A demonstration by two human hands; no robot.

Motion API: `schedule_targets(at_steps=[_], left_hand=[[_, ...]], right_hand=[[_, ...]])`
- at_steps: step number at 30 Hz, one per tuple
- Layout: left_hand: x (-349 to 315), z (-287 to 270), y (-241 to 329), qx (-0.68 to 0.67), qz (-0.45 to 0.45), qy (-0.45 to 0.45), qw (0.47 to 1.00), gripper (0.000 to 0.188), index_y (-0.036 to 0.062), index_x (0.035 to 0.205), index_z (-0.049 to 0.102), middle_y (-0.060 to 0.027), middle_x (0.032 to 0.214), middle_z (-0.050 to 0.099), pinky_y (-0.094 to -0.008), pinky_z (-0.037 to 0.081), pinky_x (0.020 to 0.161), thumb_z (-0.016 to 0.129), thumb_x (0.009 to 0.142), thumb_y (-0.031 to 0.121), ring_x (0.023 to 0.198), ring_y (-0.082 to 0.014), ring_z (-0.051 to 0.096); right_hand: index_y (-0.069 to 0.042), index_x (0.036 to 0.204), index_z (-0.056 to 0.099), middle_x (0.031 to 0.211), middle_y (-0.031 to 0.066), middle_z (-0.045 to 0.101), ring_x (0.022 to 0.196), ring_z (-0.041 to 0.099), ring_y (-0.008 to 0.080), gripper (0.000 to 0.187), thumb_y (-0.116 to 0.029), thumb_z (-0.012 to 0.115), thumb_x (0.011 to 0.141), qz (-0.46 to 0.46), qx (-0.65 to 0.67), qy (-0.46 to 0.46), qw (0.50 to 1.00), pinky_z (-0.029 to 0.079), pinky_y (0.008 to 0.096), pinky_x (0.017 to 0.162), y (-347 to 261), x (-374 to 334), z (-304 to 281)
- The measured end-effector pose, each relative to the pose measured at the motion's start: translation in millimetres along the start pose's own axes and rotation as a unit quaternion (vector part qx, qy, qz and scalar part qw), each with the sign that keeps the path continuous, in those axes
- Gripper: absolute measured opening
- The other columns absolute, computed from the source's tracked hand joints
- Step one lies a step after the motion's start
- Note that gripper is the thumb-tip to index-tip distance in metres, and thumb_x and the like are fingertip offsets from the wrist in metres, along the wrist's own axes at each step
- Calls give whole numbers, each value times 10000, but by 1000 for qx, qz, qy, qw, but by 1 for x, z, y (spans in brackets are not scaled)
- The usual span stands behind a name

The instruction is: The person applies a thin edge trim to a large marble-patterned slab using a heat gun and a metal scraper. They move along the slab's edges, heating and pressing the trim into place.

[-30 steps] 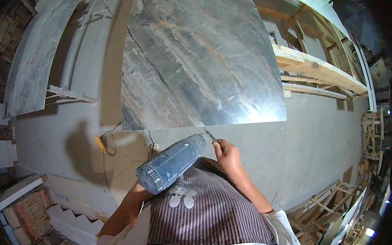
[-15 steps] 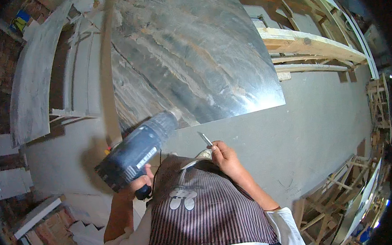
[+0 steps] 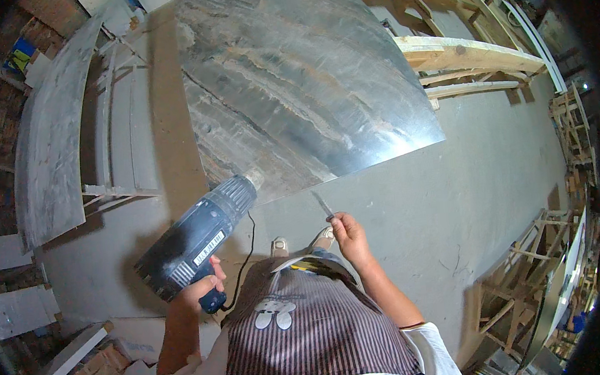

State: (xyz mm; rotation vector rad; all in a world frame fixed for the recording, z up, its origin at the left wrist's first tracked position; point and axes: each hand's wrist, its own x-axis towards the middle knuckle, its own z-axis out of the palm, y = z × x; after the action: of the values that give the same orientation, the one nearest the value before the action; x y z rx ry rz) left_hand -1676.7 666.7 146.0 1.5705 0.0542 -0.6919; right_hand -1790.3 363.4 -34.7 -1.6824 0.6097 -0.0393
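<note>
Two tools are held. The left hand [image 3: 205, 285] grips the handle of a dark heat gun [image 3: 195, 241], nozzle at the left of the near edge of a grey marbled sheet [image 3: 299, 82]. The right hand [image 3: 350, 236] pinches a thin blade [image 3: 322, 205] near that edge. A wooden frame [image 3: 465, 53] stands at far right.

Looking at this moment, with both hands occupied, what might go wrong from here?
The gun-shaped power tool in the left hand has its nozzle overlapping the marbled panel's near edge in this view; a dip might knock or mark it. Its cord hangs close to the striped apron and could snag. The right hand holds a thin, blade-like tool pointing toward the panel, so a slip might scratch it.
</note>
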Motion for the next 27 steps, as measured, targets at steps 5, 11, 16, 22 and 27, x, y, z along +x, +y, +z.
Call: schedule_targets(at_steps=[5,11,16,22,27], left_hand=[[-11,-45,-15,-29,63,-35,997,359,-2,1029,550,-133,749,619,-313,522,541,695,724,120,573,-203,609],[-27,-75,-23,-34,114,-37,992,375,-26,1021,542,-141,741,626,-326,523,541,737,747,141,569,-210,610],[-42,-106,-38,-20,97,-54,994,417,-8,1044,565,-122,758,633,-310,507,583,756,731,189,602,-185,611],[-55,-122,-53,-34,105,-39,993,405,-6,1041,551,-129,763,634,-324,524,564,730,732,185,597,-199,619],[-58,-113,-43,-18,72,-23,997,405,0,1010,584,-113,745,628,-297,508,575,732,687,195,604,-174,611]], right_hand=[[-15,1028,604,706,50,520,642,495,141,266,-247,474,1016,-33,0,94,995,435,303,607,0,12,29],[-15,1061,572,880,222,652,824,613,456,268,-240,441,998,-162,-134,26,977,487,507,732,34,2,145],[-16,1031,544,857,265,631,842,623,457,276,-278,470,982,-82,-192,-91,974,481,534,724,-11,-29,173],[1,1025,541,907,267,630,805,605,449,255,-222,416,1015,-31,-28,224,974,454,483,645,-1,22,100],[-11,1012,550,856,297,621,799,602,487,240,-227,447,999,-128,-225,26,966,478,525,653,6,-3,161]])
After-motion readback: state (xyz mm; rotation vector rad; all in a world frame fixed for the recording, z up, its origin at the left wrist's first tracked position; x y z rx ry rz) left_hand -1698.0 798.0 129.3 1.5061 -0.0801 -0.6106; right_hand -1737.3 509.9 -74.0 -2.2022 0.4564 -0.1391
